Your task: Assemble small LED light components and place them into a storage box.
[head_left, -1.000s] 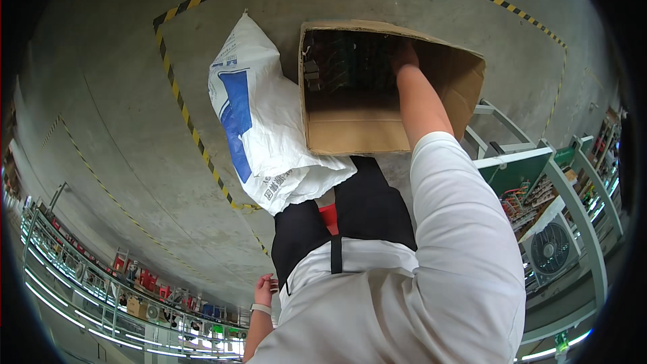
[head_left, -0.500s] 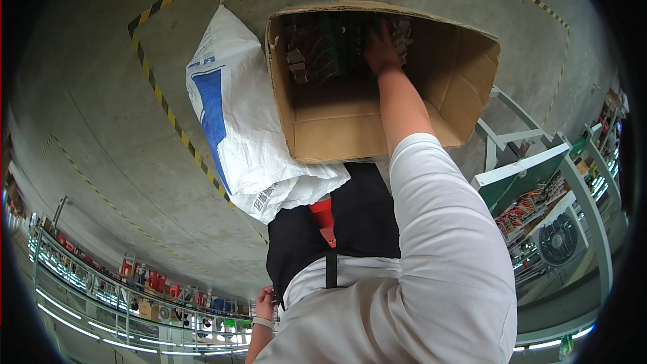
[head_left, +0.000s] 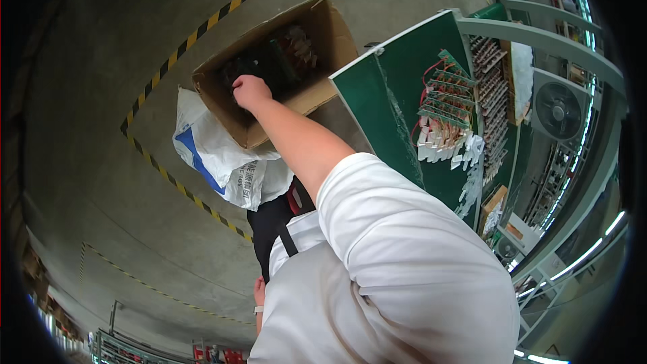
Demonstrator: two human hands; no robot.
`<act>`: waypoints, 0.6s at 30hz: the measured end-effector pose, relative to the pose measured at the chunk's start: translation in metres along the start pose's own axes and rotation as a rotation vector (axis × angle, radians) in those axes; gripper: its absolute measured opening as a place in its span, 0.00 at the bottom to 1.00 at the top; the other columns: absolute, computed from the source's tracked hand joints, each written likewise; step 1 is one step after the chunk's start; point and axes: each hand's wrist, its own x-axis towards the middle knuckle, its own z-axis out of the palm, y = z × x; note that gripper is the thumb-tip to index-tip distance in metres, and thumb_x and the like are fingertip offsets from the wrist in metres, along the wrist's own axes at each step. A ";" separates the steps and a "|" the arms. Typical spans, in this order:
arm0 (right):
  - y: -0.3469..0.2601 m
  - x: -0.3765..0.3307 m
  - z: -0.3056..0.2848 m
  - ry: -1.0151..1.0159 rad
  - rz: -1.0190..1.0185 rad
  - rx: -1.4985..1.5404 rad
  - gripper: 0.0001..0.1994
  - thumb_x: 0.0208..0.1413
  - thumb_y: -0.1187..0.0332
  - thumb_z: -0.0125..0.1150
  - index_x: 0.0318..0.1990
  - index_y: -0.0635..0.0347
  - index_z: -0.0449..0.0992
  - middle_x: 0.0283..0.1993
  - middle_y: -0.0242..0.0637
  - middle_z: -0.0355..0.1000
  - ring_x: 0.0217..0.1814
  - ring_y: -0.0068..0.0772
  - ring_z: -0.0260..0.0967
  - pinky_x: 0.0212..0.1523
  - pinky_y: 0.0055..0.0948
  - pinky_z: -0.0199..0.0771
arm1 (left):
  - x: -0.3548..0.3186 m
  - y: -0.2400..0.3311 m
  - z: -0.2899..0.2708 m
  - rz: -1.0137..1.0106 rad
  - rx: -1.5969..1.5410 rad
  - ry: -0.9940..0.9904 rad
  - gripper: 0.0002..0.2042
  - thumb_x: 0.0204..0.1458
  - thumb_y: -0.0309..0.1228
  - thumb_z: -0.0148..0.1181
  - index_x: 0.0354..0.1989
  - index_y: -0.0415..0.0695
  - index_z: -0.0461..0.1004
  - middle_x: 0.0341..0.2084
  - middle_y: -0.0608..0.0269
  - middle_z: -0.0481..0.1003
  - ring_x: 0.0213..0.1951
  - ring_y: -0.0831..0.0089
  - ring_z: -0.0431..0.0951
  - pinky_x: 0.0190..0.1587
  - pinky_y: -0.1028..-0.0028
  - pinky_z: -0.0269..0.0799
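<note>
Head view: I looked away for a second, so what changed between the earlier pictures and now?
The view swung, bringing a green workbench with circuit boards into sight. The right hand stays inside the cardboard box; whether its grip closed on anything is unclear. The white bag still lies beside the box, and the left hand still hangs low.

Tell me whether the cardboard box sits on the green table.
No, the cardboard box sits on the concrete floor beside the green table.

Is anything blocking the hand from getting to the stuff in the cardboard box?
Nothing visible does. The right hand is already inside the open cardboard box, on the dark parts in it. The white bag lies beside the box, not over it.
</note>
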 end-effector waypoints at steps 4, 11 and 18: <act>-0.002 -0.124 -0.067 -0.059 -0.680 -0.133 0.13 0.54 0.68 0.58 0.46 0.47 0.83 0.42 0.36 0.78 0.50 0.43 0.75 0.51 0.40 0.77 | 0.030 0.161 0.000 0.147 -0.018 -0.030 0.10 0.68 0.33 0.50 0.50 0.43 0.75 0.39 0.65 0.80 0.35 0.76 0.78 0.40 0.73 0.74; 0.076 -0.245 -0.255 0.197 -1.021 -0.208 0.21 0.49 0.70 0.68 0.54 0.44 0.80 0.44 0.32 0.78 0.49 0.39 0.75 0.51 0.38 0.77 | 0.030 0.237 -0.046 0.157 -0.081 0.081 0.13 0.68 0.38 0.49 0.55 0.50 0.73 0.36 0.64 0.80 0.29 0.77 0.76 0.30 0.76 0.71; 0.161 -0.192 -0.468 0.473 -0.483 -0.508 0.20 0.58 0.59 0.62 0.59 0.47 0.77 0.57 0.38 0.75 0.60 0.44 0.72 0.60 0.41 0.73 | 0.012 0.342 0.079 0.514 0.151 0.060 0.12 0.66 0.33 0.53 0.54 0.43 0.71 0.36 0.65 0.78 0.32 0.80 0.74 0.34 0.79 0.68</act>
